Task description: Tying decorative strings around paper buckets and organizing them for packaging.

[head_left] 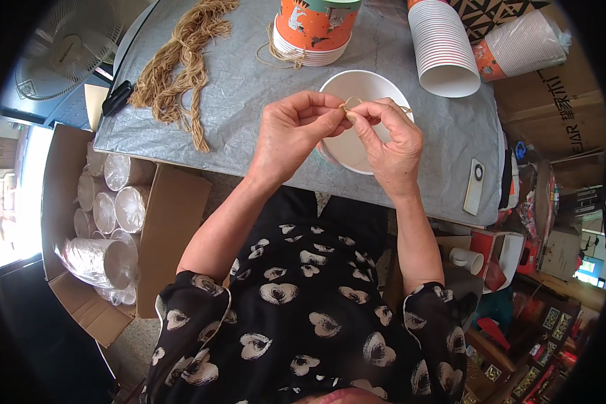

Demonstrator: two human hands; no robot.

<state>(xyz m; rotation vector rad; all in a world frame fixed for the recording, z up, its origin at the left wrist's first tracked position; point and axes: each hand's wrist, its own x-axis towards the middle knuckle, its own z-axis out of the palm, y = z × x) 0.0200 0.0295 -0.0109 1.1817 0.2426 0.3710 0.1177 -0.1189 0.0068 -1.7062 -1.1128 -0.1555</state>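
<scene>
My left hand [286,135] and my right hand [392,138] meet fingertip to fingertip, both pinching a thin tan cord [352,101]. A small loop of it stands up between them. Below the hands is a round white paper bucket [343,149], its open mouth facing up and partly covered by my fingers. Further back stands a stack of orange paper buckets [316,30] with animal prints, and loose cord lies against its side. A large bundle of tan cords [175,67] is spread on the grey-covered table [249,87] to the left.
A nested stack of white buckets [444,50] and a plastic-wrapped stack [522,48] lie at the back right. A phone [475,186] rests near the right edge, a black object [117,99] at the left. Beside the table, a cardboard box [172,232] holds several wrapped stacks.
</scene>
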